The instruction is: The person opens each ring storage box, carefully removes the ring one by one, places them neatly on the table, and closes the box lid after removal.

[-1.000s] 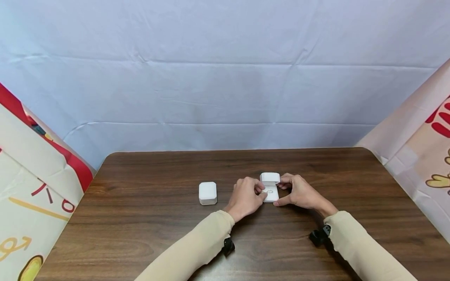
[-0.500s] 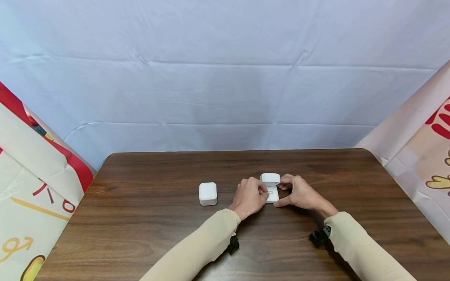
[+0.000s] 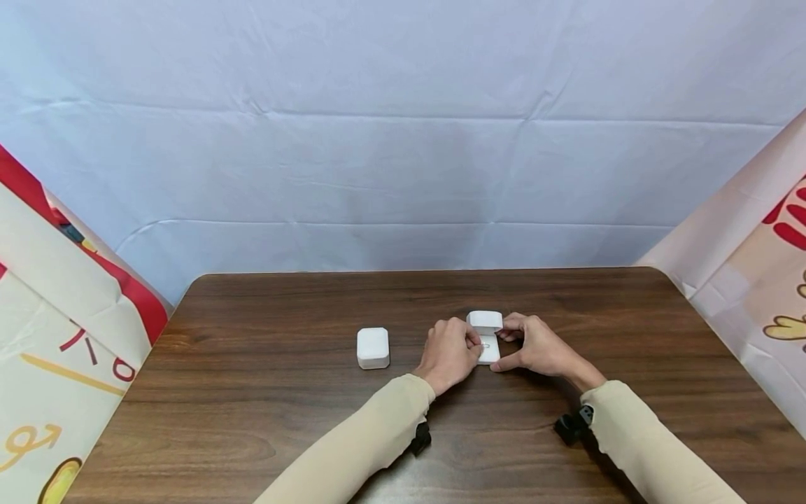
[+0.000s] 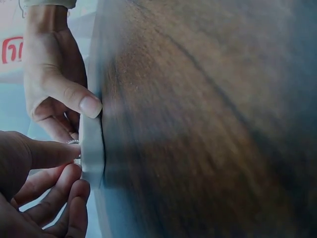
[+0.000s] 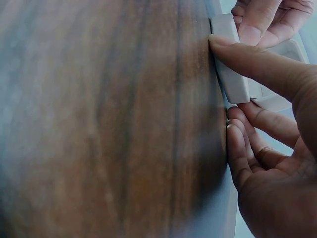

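Note:
A small white ring box stands on the table with its lid (image 3: 484, 321) raised at the back and its base (image 3: 488, 359) toward me. In the base sits a thin silver ring (image 4: 74, 142), partly hidden by fingertips. My left hand (image 3: 448, 351) comes in from the left and pinches the ring between thumb and forefinger, right at the cushion. From the right, my right hand (image 3: 540, 346) grips the box, its thumb at the front corner of the base and its fingers behind at the far side. In the right wrist view the box (image 5: 232, 74) lies between thumb and fingers.
A second white box (image 3: 373, 347), closed, stands to the left of my left hand. The brown wooden table (image 3: 264, 392) has rounded far corners and meets a pale cloth backdrop (image 3: 390, 175). Printed cloths hang at both sides. Black wrist straps sit at both sleeves.
My left hand has shifted slightly right and farther over the box base, covering more of its left side. The right hand and the closed box have stayed in place.

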Motion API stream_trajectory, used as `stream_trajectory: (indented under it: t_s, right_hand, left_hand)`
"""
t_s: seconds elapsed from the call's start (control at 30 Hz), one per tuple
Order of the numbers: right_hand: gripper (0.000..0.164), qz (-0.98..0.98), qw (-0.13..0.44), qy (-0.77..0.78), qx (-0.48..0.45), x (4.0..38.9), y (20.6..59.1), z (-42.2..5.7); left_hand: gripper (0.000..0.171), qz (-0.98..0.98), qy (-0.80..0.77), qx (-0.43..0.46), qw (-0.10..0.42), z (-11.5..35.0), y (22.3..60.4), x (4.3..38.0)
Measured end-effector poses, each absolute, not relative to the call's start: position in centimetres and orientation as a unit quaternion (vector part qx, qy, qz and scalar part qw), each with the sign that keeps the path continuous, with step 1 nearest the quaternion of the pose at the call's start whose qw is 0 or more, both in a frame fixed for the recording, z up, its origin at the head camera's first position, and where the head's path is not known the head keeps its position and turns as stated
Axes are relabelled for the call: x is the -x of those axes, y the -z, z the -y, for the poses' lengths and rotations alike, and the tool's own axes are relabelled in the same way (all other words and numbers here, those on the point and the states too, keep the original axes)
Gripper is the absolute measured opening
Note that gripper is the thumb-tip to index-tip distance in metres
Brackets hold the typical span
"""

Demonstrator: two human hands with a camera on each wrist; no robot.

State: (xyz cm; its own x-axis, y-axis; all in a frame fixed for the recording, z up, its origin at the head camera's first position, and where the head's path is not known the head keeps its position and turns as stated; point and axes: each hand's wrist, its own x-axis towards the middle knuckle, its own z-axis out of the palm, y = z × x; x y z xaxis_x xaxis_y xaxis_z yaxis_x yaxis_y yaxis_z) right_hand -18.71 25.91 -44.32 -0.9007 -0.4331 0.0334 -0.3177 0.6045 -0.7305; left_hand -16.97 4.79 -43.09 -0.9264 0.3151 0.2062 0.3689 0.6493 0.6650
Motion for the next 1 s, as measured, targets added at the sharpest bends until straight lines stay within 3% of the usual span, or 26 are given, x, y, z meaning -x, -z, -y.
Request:
stream_trajectory:
  t_s: [1.0]
  right_hand:
    - [0.045, -0.894, 0.07, 0.388, 0.212, 18.69, 44.23, -25.87]
  left_hand:
    - [0.009, 0.909, 0.356, 0.212, 0.04, -4.45, 42.97, 16.94]
